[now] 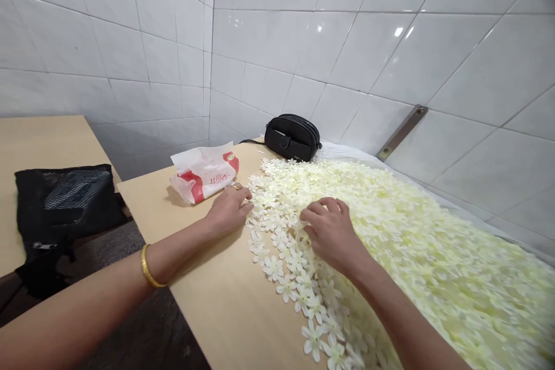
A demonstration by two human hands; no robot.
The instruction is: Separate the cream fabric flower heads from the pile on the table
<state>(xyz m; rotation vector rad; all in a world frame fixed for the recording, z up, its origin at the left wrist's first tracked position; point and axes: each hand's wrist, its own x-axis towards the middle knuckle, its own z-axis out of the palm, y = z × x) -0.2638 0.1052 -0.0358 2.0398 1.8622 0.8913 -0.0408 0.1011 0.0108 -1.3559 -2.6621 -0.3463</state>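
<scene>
Artificial flowers [433, 243], white to pale yellow, five-petalled where single blooms can be made out; massed thickly over the right side of the pale wood-toned tabletop [234, 306], thinning leftward to a looser fringe with bare board beyond. Left hand [229, 209] at the left margin of the spread, fingers bent, fingertips just at the outermost blooms; cannot tell whether they pinch one. Right hand [330, 232] over the flowers, palm down, fingers curled and slightly apart, tips toward the blooms; cannot tell whether anything is gripped. Gold-coloured bracelet [150, 266] on the left forearm near the wrist. Just beyond the left hand, a crumpled white-and-red packet [212, 170], its printing upside down from here. At the far end, a black zipped pouch [291, 137] close against the flowers, strap trailing left. White sheeting [353, 154] along the wall side of the pile. Metal bar [403, 132] slanting on the glossy tiled wall [277, 40]. To the left, across a gap, a second tabletop [39, 136] bearing a black mesh bag [69, 202]. Dark floor [151, 335] below.
</scene>
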